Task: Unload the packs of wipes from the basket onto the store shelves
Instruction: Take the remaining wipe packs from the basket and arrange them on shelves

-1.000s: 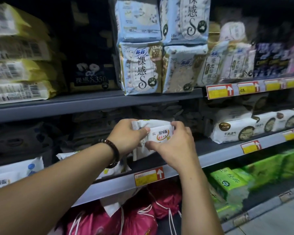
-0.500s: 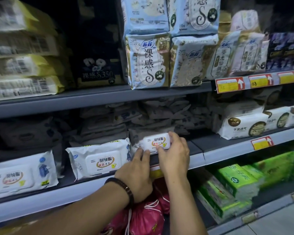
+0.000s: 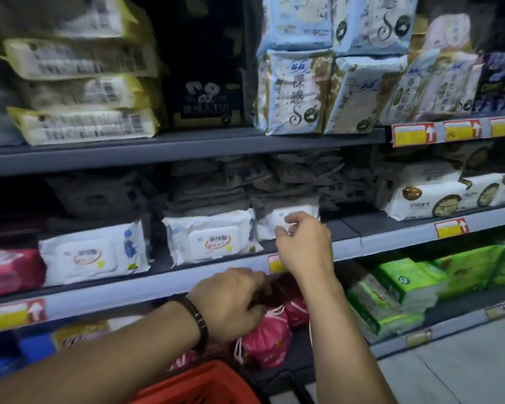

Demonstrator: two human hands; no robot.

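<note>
A small white pack of wipes (image 3: 299, 209) stands on the middle shelf (image 3: 391, 242), right of two larger white wipe packs (image 3: 210, 236) (image 3: 91, 253). My right hand (image 3: 303, 246) is at the small pack's front, thumb and index finger pinched on its lower edge. My left hand (image 3: 231, 301), with a dark bead bracelet on the wrist, hangs below the shelf lip, fingers loosely curled around nothing. The red basket (image 3: 199, 386) shows its rim at the bottom edge, under my left forearm; its contents are hidden.
Grey stacked packs fill the back of the middle shelf. Blue-white packs (image 3: 295, 91) and yellow packs (image 3: 82, 91) sit on the upper shelf. Pink drawstring bags (image 3: 263, 339) and green packs (image 3: 405, 290) lie on the lower shelf. Grey floor (image 3: 464, 368) lies to the right.
My left hand has let go of the small pack and dropped below the shelf edge. My right hand slid from the pack's top to its front. The red basket has come into view.
</note>
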